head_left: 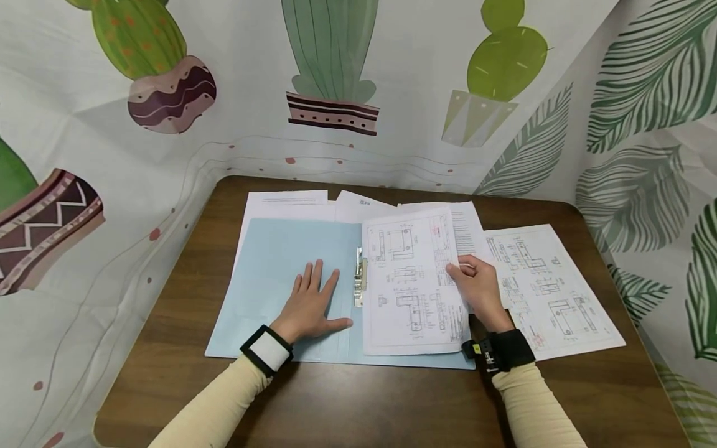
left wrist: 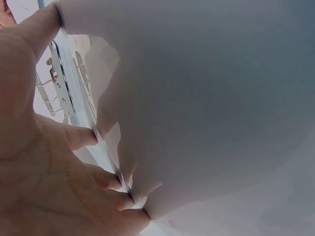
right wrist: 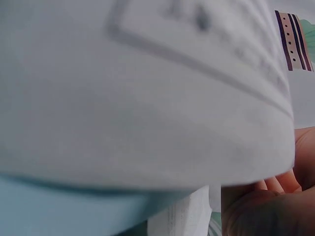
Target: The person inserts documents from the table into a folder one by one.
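A light blue folder (head_left: pixel 280 249) lies spread on the table with a metal clip (head_left: pixel 360 277) along its middle fold. My left hand (head_left: pixel 308 305) rests on the folder's left cover, palm down with fingers spread. The left wrist view shows its fingertips touching the glossy cover beside the metal clip (left wrist: pixel 61 83). On the right half lies a sheet of technical drawings (head_left: pixel 403 323). My right hand (head_left: pixel 478 289) pinches its right edge between thumb and fingers. Up close in the right wrist view, the sheet (right wrist: pixel 172 123) bows slightly above the blue cover. Whether several sheets are pinched, I cannot tell.
Another drawing sheet (head_left: pixel 560 292) lies to the right, partly behind my right wrist. Several printed papers (head_left: pixel 288 200) stick out beyond the folder's far edge. The brown wooden table (head_left: pixel 358 398) meets a cactus-print cloth (head_left: pixel 246 81) at the back.
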